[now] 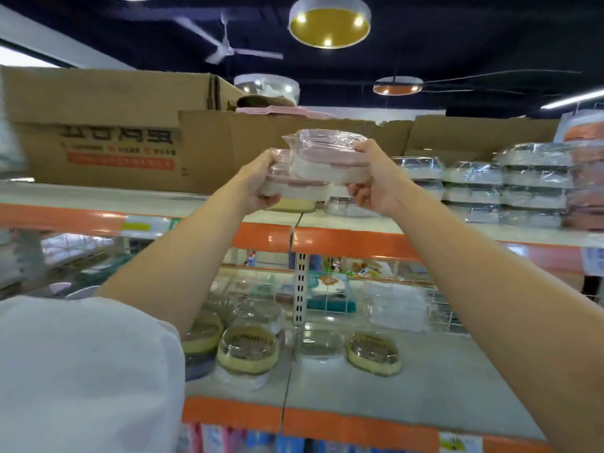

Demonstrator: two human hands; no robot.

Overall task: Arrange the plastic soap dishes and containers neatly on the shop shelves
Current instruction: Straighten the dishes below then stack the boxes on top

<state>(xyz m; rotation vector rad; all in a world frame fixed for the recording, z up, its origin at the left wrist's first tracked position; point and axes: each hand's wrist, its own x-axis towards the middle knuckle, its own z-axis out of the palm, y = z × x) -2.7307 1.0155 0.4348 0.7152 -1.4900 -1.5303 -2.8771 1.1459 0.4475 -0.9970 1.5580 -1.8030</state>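
Both arms are raised to the top shelf (359, 238). My left hand (261, 183) grips a plastic-wrapped container with a pink lid (299, 188) at its left end. My right hand (372, 178) grips a second wrapped pink-lidded container (327, 158), which sits higher and overlaps the first one. Both containers hang just above the shelf, over a yellowish container (295, 206) standing there. Stacks of wrapped grey-lidded containers (532, 181) fill the top shelf to the right. On the lower shelf (425, 380) stand several oval soap dishes with yellow rims (374, 353).
Large cardboard boxes (108, 125) stand at the back left of the top shelf. More pink-lidded containers (586, 191) are stacked at the far right. A wire basket (330, 295) with small goods sits behind the soap dishes. My white sleeve (81, 371) covers the lower left.
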